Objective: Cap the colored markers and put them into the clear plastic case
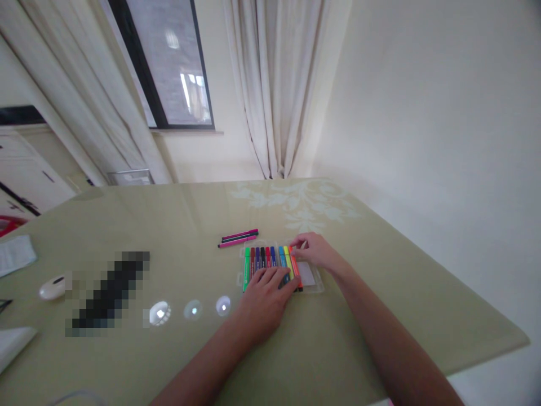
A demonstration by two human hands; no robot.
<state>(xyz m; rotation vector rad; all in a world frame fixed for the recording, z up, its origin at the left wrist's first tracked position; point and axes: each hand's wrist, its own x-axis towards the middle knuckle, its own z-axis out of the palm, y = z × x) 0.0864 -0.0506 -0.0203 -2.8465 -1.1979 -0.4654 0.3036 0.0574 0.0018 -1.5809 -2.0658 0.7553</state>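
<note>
A clear plastic case lies open on the table, with a row of colored markers in it, from a green marker at the left to an orange marker at the right. My left hand rests across the lower part of the row, fingers stretched over the markers and thumb against the orange one's lower end. At the orange marker's upper end, the thumb and fingers of my right hand are pinched. A pale bare strip of the case shows right of that marker. Three loose pens, pink and dark, lie just behind the case.
The pale green table has angled edges, with a wall along its right. A white mouse, a blurred-out dark object and a folded cloth are at the left. Curtains hang behind.
</note>
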